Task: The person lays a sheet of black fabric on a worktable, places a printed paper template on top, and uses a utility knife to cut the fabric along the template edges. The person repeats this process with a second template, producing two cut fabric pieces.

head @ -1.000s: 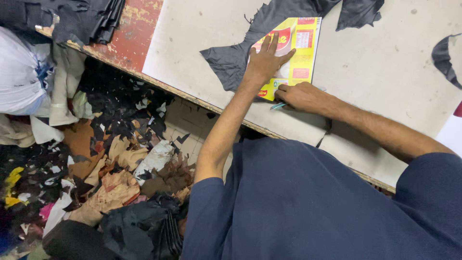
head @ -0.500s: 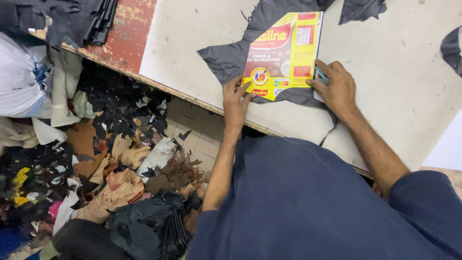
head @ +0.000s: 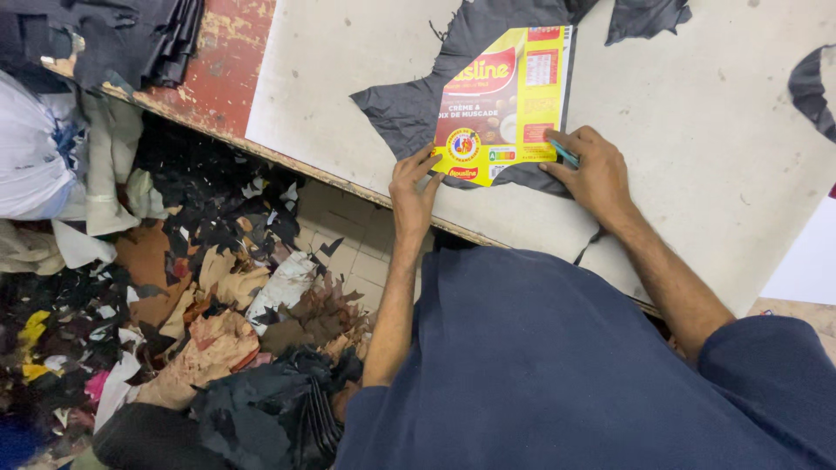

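Head view shows a pale worktable (head: 697, 113) with a dark leather piece (head: 418, 109) spread on it, and a yellow card template (head: 509, 100) lying on the leather, its long axis running away from the person. The card sits just beyond both sets of fingertips. The left hand (head: 414, 187) presses flat, fingers spread, on the card's near corner. The right hand (head: 596, 170), fingers curled narrow, grips a teal pen (head: 562, 153) against the card's right edge.
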